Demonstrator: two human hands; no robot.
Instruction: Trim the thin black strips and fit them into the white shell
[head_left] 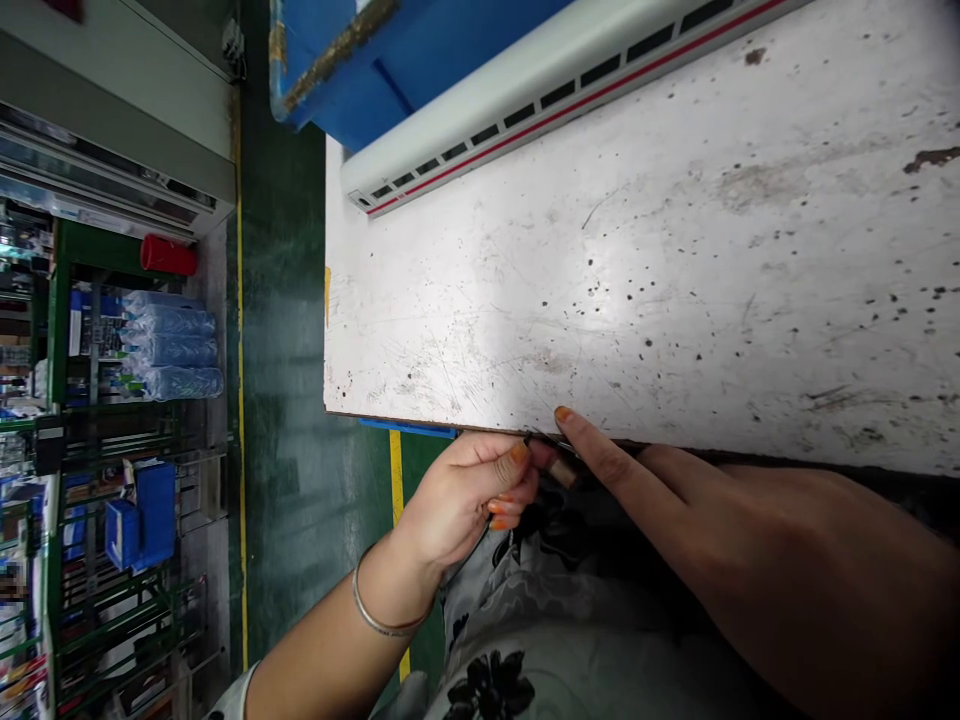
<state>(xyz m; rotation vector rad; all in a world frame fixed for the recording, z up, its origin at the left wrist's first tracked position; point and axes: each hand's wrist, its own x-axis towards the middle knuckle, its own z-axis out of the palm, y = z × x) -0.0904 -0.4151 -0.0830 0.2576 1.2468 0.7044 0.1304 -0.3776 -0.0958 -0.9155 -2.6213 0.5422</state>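
Observation:
At the front edge of the white worktop (480, 330), my left hand (480, 485) is closed, thumb pressed to its fingers around a small dark piece too tiny to name. A bangle circles that wrist. My right hand (675, 510) lies to the right, its index finger stretched onto the worktop's edge. Something thin and dark, perhaps a tool tip, shows between the two hands. The other fingers of my right hand are mostly hidden below the edge, so their hold cannot be made out.
A long white housing (525, 110) with dark slots and a red stripe lies across the back of the worktop, beside a blue bin (420, 60). Green shelving (64, 310), wrapped bottles (176, 350) and a red bucket (169, 255) stand at left, beyond the green floor.

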